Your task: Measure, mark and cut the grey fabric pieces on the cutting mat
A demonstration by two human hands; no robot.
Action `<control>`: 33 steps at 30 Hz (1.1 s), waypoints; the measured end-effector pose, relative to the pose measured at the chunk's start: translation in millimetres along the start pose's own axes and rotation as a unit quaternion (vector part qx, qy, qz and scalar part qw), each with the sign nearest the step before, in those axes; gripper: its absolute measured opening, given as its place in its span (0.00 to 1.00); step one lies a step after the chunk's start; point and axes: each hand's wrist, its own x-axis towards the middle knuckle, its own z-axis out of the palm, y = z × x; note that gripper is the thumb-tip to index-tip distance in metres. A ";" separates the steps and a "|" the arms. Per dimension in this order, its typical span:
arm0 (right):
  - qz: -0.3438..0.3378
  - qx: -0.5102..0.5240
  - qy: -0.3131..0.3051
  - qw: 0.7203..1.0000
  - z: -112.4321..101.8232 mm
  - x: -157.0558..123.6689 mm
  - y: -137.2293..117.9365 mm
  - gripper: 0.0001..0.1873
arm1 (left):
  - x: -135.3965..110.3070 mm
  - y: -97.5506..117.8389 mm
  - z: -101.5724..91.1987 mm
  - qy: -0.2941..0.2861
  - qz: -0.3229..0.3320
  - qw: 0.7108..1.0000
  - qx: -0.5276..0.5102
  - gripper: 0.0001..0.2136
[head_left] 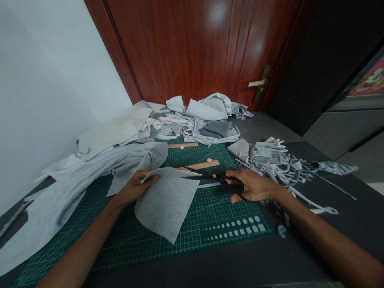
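Note:
My left hand (139, 186) pinches the upper left edge of a light grey piece of fabric (168, 204), which hangs over the green cutting mat (216, 204). In my right hand (249, 184) is a pair of black scissors (220, 177), with fingers through the handles. Their blades are parted and point left, at the fabric's upper right edge. Just beyond them a wooden ruler (204, 164) lies on the mat, partly hidden by the fabric. A narrow pale strip (209, 185) rests below the blades.
Long grey cloth (99, 172) spreads along the left side. A heap of folded fabric (207, 108) lies at the back against the wooden door (180, 48). Scraps and strips (270, 156) pile up at right. Two pink pieces and another ruler (187, 145) lie on the mat.

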 end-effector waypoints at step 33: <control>0.001 -0.005 0.022 1.000 0.6 0.5 3.7 0.29 | 0.8 -7.4 -0.8 -0.036 -0.008 0.999 -0.004 0.18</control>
